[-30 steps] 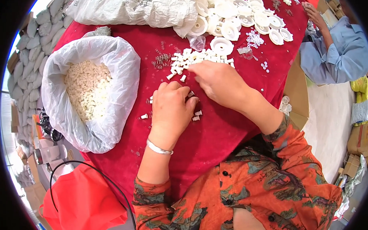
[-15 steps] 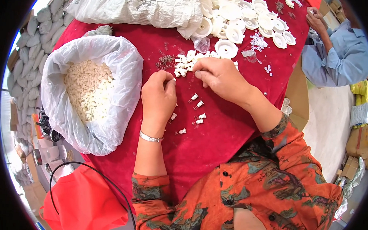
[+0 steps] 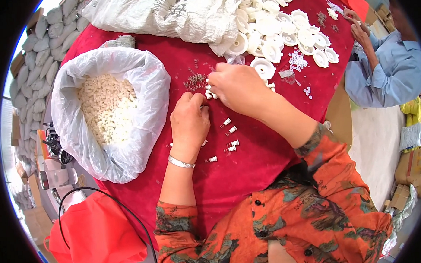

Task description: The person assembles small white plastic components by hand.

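My left hand (image 3: 190, 125) is closed, thumb against curled fingers, just below the loose metal springs (image 3: 195, 82); whatever it grips is hidden. My right hand (image 3: 239, 86) lies over the pile of small white plastic parts (image 3: 209, 94), covering most of it. Its fingertips are bent together at the pile's left edge, and I cannot make out what they pinch. Between my forearms, several small white plastic pieces with springs on their ends (image 3: 232, 130) lie scattered on the red cloth (image 3: 248, 162).
A plastic-lined sack (image 3: 149, 106) of small cream parts stands left. At the back lie a white woven sack (image 3: 165, 17) and round white plastic parts (image 3: 272, 48). Small translucent rings (image 3: 297, 60) lie to the right. A co-worker in a blue shirt (image 3: 380, 77) sits far right.
My right hand has moved left and slightly down over the white parts, toward the springs. My left hand has shifted slightly right and down, and its pinched fingertips have turned out of sight.
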A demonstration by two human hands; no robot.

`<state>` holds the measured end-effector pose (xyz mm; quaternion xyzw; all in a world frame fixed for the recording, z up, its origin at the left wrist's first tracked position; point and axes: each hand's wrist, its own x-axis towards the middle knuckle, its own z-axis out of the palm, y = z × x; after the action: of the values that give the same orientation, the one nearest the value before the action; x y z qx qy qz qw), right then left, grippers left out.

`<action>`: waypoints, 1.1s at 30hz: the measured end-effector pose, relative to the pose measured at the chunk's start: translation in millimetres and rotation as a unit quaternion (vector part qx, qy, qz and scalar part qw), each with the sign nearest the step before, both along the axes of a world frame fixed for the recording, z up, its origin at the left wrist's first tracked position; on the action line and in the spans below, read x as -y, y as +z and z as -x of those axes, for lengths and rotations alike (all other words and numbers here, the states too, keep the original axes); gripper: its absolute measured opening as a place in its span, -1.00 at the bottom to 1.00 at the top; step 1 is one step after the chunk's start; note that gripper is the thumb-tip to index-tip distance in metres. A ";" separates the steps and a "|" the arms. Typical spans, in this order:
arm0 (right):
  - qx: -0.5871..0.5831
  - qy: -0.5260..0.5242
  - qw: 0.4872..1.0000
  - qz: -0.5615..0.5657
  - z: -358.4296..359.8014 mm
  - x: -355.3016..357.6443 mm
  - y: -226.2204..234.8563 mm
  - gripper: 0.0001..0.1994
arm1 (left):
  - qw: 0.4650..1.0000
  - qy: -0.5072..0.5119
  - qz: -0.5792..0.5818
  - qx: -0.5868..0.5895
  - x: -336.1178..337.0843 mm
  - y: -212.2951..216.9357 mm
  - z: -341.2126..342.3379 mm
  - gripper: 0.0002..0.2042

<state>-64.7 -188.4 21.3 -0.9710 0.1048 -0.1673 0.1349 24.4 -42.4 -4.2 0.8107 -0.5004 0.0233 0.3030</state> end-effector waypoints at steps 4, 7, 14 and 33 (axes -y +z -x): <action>-0.029 -0.007 0.999 0.026 -27.0 -0.7 -16.9 -0.88 | 1.000 0.004 0.000 0.004 -4.1 -2.3 -3.9 -0.88; -0.051 -0.014 0.998 0.024 -20.6 2.2 -12.1 -0.89 | 0.999 0.000 0.032 -0.037 -5.6 -3.4 -8.3 -0.89; 0.072 -0.010 0.992 -0.107 4.3 17.2 -12.1 -0.90 | 0.988 0.007 0.086 -0.125 -2.6 -6.5 -8.6 -0.90; 0.066 0.053 0.775 -0.627 9.7 -4.7 -7.2 -0.90 | 0.851 -0.019 0.252 -0.461 3.5 7.3 6.5 -0.88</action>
<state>-74.4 -183.7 14.0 -0.6623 0.1254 -0.1205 0.7288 17.9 -45.9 3.1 0.6143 -0.2955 -0.2338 0.6932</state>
